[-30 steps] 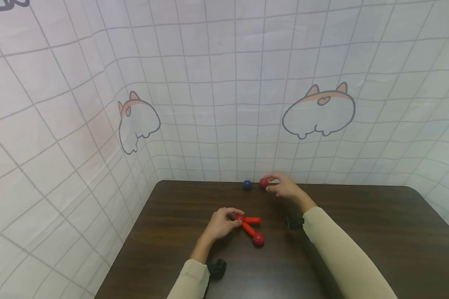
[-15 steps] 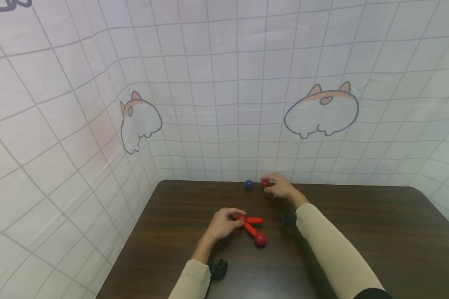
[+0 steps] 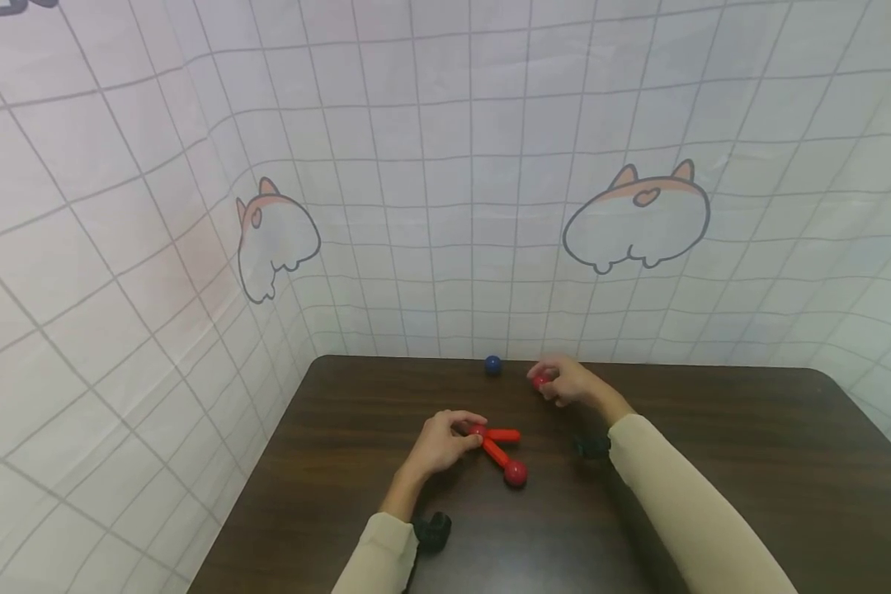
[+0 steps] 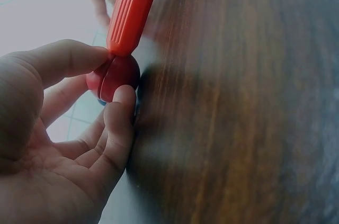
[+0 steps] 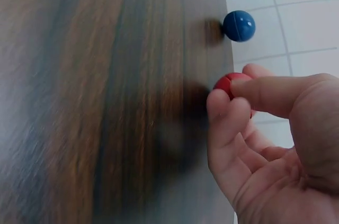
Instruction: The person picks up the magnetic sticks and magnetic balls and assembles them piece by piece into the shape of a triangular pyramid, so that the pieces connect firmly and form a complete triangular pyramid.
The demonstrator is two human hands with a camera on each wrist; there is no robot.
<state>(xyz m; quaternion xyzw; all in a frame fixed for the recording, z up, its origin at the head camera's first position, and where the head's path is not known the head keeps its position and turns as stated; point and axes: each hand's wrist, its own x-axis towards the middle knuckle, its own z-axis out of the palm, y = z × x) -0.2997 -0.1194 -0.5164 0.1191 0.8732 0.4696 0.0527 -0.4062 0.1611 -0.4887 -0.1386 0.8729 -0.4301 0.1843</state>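
1. Since a second ago the right hand (image 3: 573,384) has drawn the loose red ball (image 3: 539,381) back from the far edge and a little to the right, so it now sits farther from the blue ball (image 3: 493,365); the left hand (image 3: 438,446) has stayed put.
2. On my left, against the patterned cloth (image 3: 393,190), one cartoon animal (image 3: 278,247) shows its back near the corner.
3. The left hand's grip is closed down to a pinch, thumb and fingers touching the hub ball (image 4: 124,73) of a ball-and-rod piece (image 3: 496,453) near the middle of the surface (image 3: 713,429).
4. From that hub, one red rod (image 3: 505,435) points right, its other end bare; the second slants toward the person and ends in a red end ball (image 3: 516,473).
5. Beyond the piece, the blue ball rests at the far edge, well apart from it.
6. Just right of that, the right hand's grip is pinched around the loose red ball, thumb against fingers; whether the ball touches the surface I can't tell.
7. Farther right, the pale right sleeve (image 3: 683,495) slants across the surface.
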